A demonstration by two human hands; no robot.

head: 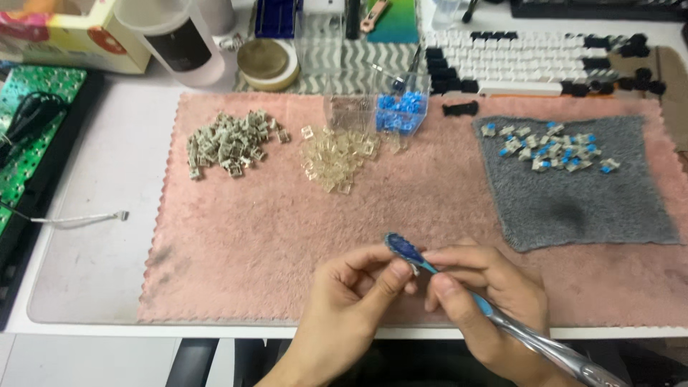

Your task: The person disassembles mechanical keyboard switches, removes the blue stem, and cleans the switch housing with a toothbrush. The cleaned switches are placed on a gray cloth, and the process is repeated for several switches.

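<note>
Left hand: The left hand (351, 287) is curled at the near edge of the mat, thumb and fingertips pinched on a small keyboard switch part (413, 269); the piece is too small and too hidden to make out in detail.
Right hand: The right hand (476, 294) is closed in a pen-like grip around a blue toothbrush (430, 266), its silvery handle running back toward the lower right corner.
Brush head: The blue head lies just above the left fingertips, touching or nearly touching the pinched part; which of the two cannot be told.
Work surface: Both hands hover over a pink towel mat (251, 244) spread on a white desk (93, 215).
Far left of mat: A heap of grey switch housings (229, 143).
Centre: A heap of clear switch tops (337, 154), and behind it a clear box holding blue stems (400, 111).
Right: A grey cloth (573, 208) carrying scattered switches with blue stems (548, 147).
Back edge: A black-and-white keyboard (530, 61) beyond the mat.
Left edge: A green circuit board (29, 129) in a black tray.
</note>
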